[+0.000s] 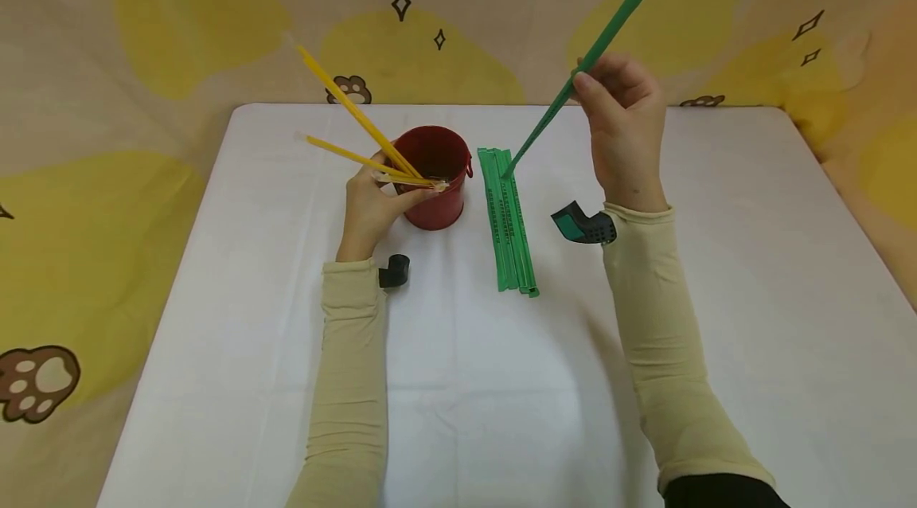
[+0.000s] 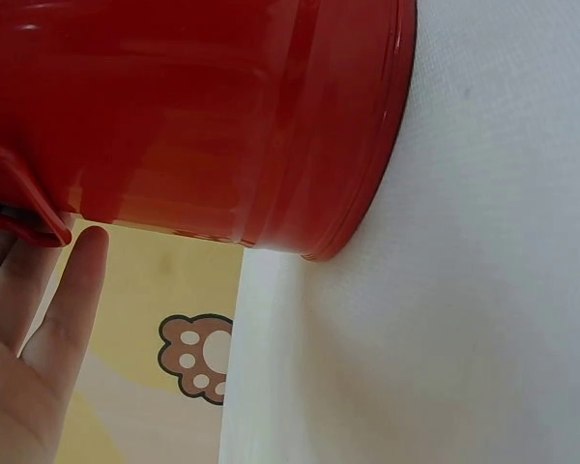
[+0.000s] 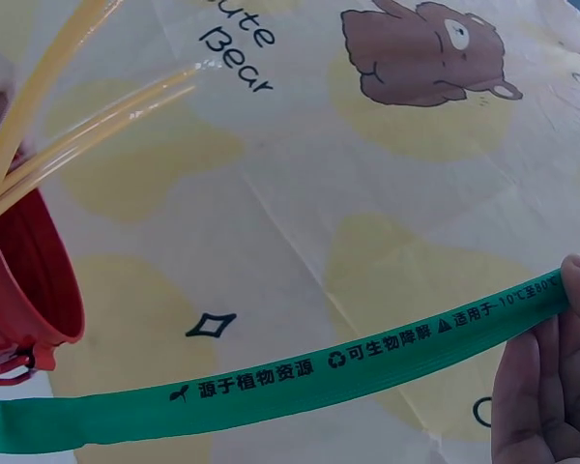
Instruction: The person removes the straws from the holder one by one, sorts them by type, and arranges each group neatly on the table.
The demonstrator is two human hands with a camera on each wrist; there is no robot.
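Note:
My left hand (image 1: 367, 209) holds the left side of a small red metal bucket (image 1: 435, 212), with the thumb near the front rim. Several yellow straws (image 1: 358, 116) in clear wrappers stick out of the bucket, leaning left over this hand. In the left wrist view, fingers (image 2: 72, 309) reach beside the bucket's handle loop (image 2: 34, 188). My right hand (image 1: 629, 126), raised at the right, pinches a straw in a green printed paper wrapper (image 1: 618, 24) near its middle. The wrapper slants, its lower end overlapping several green-wrapped straws (image 1: 510, 237) laid side by side on the table.
A white cloth covers the table (image 1: 458, 412). Behind its far edge hangs a yellow and beige patterned backdrop (image 1: 494, 22). Black wrist cameras stick out from the left sleeve (image 1: 351, 381) and the right sleeve (image 1: 662, 317).

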